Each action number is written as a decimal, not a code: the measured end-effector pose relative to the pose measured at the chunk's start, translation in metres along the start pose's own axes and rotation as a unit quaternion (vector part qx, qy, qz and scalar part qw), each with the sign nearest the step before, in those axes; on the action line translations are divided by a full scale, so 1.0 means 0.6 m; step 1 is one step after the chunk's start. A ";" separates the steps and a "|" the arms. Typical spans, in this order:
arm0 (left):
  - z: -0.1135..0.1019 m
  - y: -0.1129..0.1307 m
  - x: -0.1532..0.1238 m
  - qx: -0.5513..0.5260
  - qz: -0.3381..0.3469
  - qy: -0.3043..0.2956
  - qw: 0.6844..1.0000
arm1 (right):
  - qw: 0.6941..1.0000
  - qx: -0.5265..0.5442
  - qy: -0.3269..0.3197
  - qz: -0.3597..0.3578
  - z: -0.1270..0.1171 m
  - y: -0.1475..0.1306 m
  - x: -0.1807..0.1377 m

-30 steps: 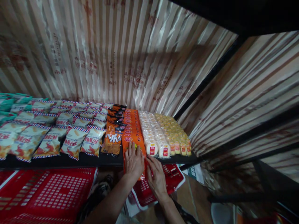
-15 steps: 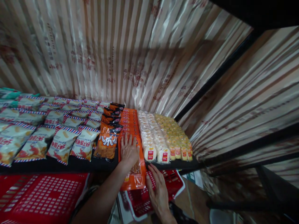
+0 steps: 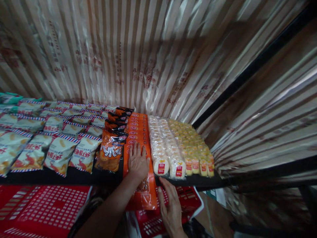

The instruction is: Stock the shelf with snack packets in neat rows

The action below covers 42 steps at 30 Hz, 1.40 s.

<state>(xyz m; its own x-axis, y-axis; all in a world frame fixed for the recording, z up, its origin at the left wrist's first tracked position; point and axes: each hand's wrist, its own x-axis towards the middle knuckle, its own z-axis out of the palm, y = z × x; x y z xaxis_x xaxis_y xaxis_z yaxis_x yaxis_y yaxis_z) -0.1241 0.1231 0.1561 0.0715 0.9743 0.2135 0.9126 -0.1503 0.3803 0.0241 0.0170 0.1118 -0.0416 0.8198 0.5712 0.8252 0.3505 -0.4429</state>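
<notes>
My left hand (image 3: 138, 162) lies flat, fingers spread, on an orange snack packet (image 3: 146, 200), the front one of an overlapping row running back along the shelf. The packet's lower end, with a clear window showing brown sticks, hangs over the shelf's front edge. Beside that end is my right hand (image 3: 170, 206), its fingers extended and thumb apart, near the shelf edge with nothing in it. Just right of the orange row stand round white wrapped crackers (image 3: 161, 167). An orange-and-black snack bag (image 3: 110, 150) stands close by on the left.
Shrimp-printed snack bags (image 3: 85, 153) fill the black shelf (image 3: 49, 178) to the left. Small yellow wrapped snacks (image 3: 195, 165) sit at its right end. Below are a red basket (image 3: 56, 205) and another red basket (image 3: 151, 224). A dark bar (image 3: 223, 96) slants before striped sheeting (image 3: 99, 49).
The view has shifted slightly, so the shelf's right end sits further right and lower. My left hand stays flat on the orange packet; my right hand stays beside its lower end.
</notes>
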 end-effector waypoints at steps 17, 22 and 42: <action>-0.002 0.001 0.000 -0.009 0.012 0.007 1.000 | 1.000 0.009 0.021 0.006 0.005 -0.012 0.001; 0.001 0.003 0.005 -0.017 0.004 0.018 1.000 | 0.999 0.000 0.026 0.025 0.002 -0.007 -0.001; -0.040 -0.041 -0.014 -0.027 -0.027 -0.015 0.999 | 0.978 -0.048 -0.121 -0.166 -0.013 -0.074 0.007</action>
<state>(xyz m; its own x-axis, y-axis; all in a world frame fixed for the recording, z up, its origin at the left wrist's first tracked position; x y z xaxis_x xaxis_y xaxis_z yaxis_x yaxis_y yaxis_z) -0.1568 0.1145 0.1668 0.0360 0.9858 0.1640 0.8927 -0.1055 0.4382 -0.0084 0.0011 0.1395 -0.4378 0.7555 0.4875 0.7922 0.5805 -0.1882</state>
